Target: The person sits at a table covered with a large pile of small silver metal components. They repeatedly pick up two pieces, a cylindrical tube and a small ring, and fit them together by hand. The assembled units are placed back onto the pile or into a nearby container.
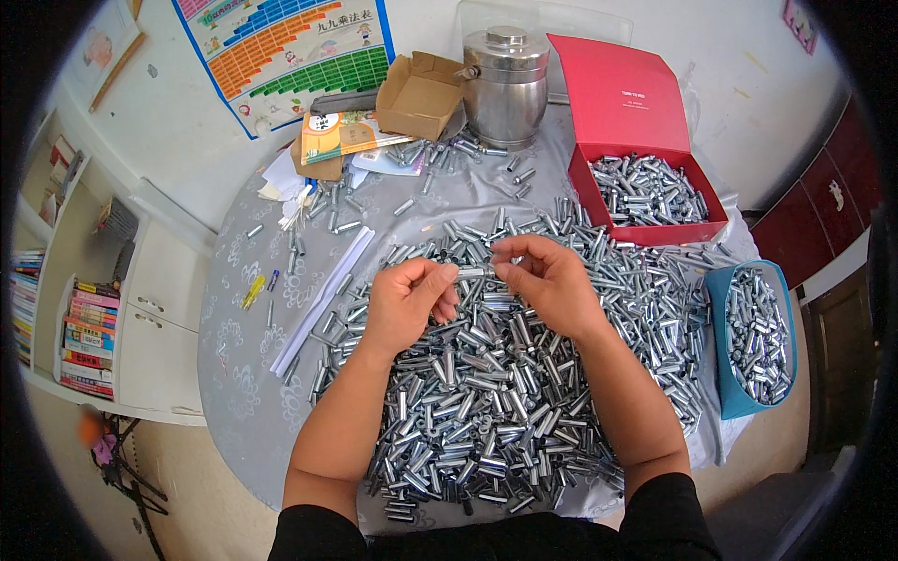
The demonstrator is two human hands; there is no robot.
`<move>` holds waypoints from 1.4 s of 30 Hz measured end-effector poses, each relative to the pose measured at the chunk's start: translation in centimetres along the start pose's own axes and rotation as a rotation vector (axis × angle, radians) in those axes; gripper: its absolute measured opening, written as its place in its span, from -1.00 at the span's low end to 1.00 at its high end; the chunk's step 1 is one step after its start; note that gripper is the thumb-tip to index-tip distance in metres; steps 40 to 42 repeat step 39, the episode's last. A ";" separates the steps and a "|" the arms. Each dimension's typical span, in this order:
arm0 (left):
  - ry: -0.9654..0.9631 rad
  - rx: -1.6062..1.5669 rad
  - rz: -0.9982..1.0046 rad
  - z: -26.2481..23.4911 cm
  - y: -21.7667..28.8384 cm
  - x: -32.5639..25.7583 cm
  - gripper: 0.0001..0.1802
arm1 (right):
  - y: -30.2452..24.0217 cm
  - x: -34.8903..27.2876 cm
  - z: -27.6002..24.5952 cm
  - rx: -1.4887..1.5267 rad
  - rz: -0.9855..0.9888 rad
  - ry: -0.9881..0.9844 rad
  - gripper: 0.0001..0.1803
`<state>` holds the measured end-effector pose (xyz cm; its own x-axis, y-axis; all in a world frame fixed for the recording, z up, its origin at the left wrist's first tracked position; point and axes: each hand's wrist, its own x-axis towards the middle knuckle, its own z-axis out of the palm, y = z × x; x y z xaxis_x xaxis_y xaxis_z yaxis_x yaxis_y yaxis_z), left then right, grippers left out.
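Over the middle of a large pile of loose metal sleeves and bolts [486, 402], both my hands meet at a small silvery expansion bolt [475, 273]. My left hand [412, 301] pinches its left end between thumb and fingers. At the other end, the thumb and fingertips of my right hand [544, 279] are closed on it. My fingers cover both ends of the piece. Short shiny sleeves make up most of the near part of the pile, while longer threaded bolts [645, 309] lie toward the right.
A red box [645, 234] with its lid up and a blue bin [748, 407], both full of metal pieces, stand at the right. Behind are a steel canister [507, 93], a cardboard box [416, 98] and booklets [337, 137]. A white strip [323, 301] borders the pile's left.
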<state>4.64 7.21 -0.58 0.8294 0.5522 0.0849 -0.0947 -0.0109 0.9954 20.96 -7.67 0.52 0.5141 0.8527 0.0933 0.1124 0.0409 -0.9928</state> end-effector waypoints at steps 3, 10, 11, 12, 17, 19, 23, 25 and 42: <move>0.009 -0.015 -0.017 0.2 0.1 -0.1 -0.78 | -0.4 0.0 0.4 -0.006 -0.019 -0.021 -0.79; -0.033 -0.042 0.002 0.5 0.2 -0.2 -0.84 | -0.7 -0.4 0.1 -0.123 -0.014 -0.102 -0.82; -0.005 -0.059 0.006 0.4 0.3 -0.2 -0.85 | -0.9 -0.4 0.1 -0.135 -0.003 -0.097 -0.82; 0.024 -0.075 0.009 0.4 0.4 -0.1 -0.86 | -0.8 -0.4 0.0 -0.122 -0.003 -0.078 -0.83; 0.158 -0.121 -0.004 -0.7 0.8 0.1 -0.84 | -0.8 -0.2 -0.5 -0.005 0.011 0.024 -0.83; 0.168 0.086 0.194 -0.8 0.1 0.2 -0.85 | -0.7 -0.2 -0.5 -0.053 0.003 0.021 -0.82; -0.012 0.337 0.271 -0.8 0.5 -0.2 -0.80 | -0.2 -0.1 -0.3 -0.072 -0.020 0.035 -0.81; -0.204 0.479 0.338 -0.6 1.1 -0.1 -0.75 | -0.6 -0.3 -0.4 -0.047 0.017 0.049 -0.80; -0.415 0.872 0.421 0.4 2.2 -0.5 -0.65 | 0.1 0.3 -0.6 -0.010 0.005 0.108 -0.77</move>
